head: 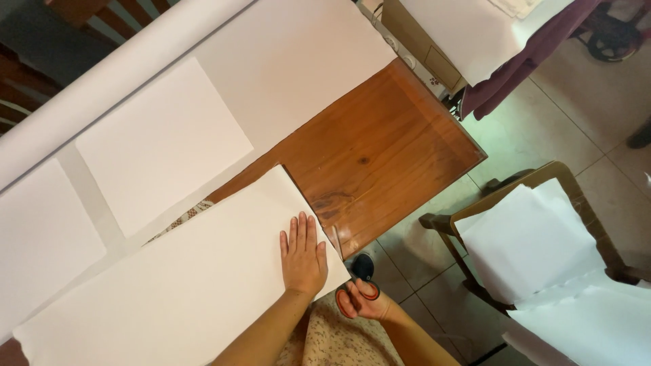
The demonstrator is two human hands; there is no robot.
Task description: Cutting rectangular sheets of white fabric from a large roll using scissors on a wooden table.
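— Left hand (303, 252)? 
— It lay flat, palm down, fingers together pointing to twelve o'clock, forearm running to seven o'clock.
— Right hand (363, 300)? 
— It was curled closed, at four o'clock of the left, forearm trailing to five o'clock.

Home room, polished wooden table (380, 142), tiled floor (576, 108), wooden armchair (542, 177), paper sheets (163, 142) spread about
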